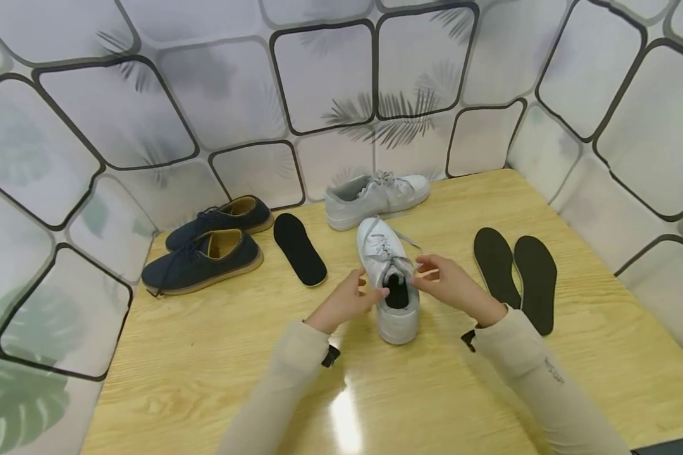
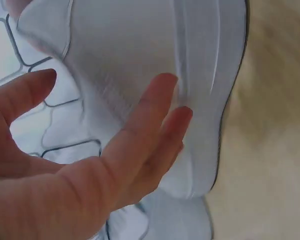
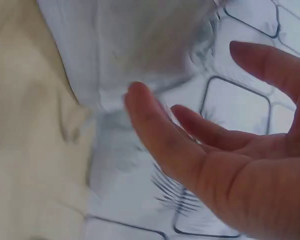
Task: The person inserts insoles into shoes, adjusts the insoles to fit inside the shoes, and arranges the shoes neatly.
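Observation:
A white lace-up sneaker [image 1: 398, 325] stands on the table with its heel toward me, and a dark insole [image 1: 397, 294] shows inside its opening. On its left side is my left hand [image 1: 347, 302]. The left wrist view shows that hand's fingers [image 2: 152, 97] extended along the shoe's side wall, thumb apart from them. My right hand [image 1: 452, 287] is at the other side by the collar and loose grey laces [image 1: 388, 258]. Its fingers [image 3: 155, 125] are spread and slightly bent beside the shoe in the right wrist view, with nothing visible between them and the thumb.
A second white sneaker [image 1: 364, 203] lies behind, along the patterned backdrop [image 1: 330, 76]. One black insole [image 1: 300, 249] is left of centre, next to a pair of navy shoes [image 1: 199, 265]. Two dark insoles [image 1: 535, 278] lie to the right on the wooden table [image 1: 216, 373].

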`<move>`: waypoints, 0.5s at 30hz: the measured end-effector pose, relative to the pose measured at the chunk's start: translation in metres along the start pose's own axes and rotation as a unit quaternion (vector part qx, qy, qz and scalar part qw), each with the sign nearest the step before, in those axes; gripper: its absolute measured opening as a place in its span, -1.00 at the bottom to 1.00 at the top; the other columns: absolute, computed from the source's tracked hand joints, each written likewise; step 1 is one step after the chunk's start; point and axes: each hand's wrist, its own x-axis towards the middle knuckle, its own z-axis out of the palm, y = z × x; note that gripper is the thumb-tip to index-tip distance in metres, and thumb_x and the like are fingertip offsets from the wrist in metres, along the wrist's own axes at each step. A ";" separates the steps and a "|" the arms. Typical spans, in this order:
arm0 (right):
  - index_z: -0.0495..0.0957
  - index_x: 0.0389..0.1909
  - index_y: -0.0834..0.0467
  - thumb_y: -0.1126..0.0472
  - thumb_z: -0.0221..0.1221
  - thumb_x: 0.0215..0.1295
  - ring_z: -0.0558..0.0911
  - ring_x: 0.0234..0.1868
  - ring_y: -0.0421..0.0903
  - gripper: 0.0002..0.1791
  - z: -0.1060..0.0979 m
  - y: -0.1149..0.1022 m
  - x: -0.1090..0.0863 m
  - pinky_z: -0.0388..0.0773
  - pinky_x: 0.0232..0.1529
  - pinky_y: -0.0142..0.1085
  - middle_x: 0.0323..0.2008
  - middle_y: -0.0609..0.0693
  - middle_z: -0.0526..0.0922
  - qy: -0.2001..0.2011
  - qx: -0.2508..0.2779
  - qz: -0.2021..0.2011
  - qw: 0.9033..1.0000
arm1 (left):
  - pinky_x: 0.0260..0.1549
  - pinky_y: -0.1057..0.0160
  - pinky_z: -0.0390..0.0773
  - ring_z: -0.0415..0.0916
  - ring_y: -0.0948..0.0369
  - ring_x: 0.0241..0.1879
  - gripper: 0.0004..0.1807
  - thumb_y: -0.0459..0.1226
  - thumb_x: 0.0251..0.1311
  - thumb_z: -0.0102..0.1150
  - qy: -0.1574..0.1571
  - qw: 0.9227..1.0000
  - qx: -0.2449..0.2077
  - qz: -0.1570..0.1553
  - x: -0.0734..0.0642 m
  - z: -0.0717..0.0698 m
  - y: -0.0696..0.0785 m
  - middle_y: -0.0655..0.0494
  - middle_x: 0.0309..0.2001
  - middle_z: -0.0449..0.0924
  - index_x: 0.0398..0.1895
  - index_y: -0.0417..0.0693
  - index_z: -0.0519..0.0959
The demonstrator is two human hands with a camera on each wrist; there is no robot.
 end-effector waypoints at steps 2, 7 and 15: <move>0.20 0.31 0.47 0.17 0.13 0.37 0.52 0.09 0.29 -0.36 0.009 0.006 0.005 0.57 -0.06 -0.06 0.16 0.45 0.40 -0.036 0.028 0.032 0.998 | -0.05 0.02 0.55 0.43 -0.14 0.13 -0.17 -0.15 0.31 0.14 -0.016 1.000 -0.020 -0.008 0.001 0.006 -0.006 -0.36 0.35 0.13 0.48 -0.27 -0.05; 0.23 0.29 0.49 0.30 0.10 0.32 0.52 0.10 0.31 -0.42 0.019 0.010 0.007 0.62 -0.15 -0.11 0.15 0.48 0.40 -0.009 0.012 0.035 0.999 | -0.16 0.07 0.60 0.46 -0.07 0.08 -0.26 -0.25 0.31 0.12 -0.007 1.000 -0.014 0.012 0.006 0.016 -0.007 -0.31 0.27 0.27 0.42 -0.33 0.02; 0.31 0.21 0.54 0.38 0.07 0.24 0.50 0.09 0.36 -0.47 0.006 0.012 0.002 0.59 -0.14 -0.03 0.07 0.49 0.48 0.027 -0.054 0.016 0.998 | -0.29 0.21 0.61 0.53 0.10 -0.10 -0.49 -0.27 0.28 0.13 -0.008 0.999 0.007 0.046 0.020 0.032 0.000 -0.21 0.10 0.43 0.21 -0.31 0.25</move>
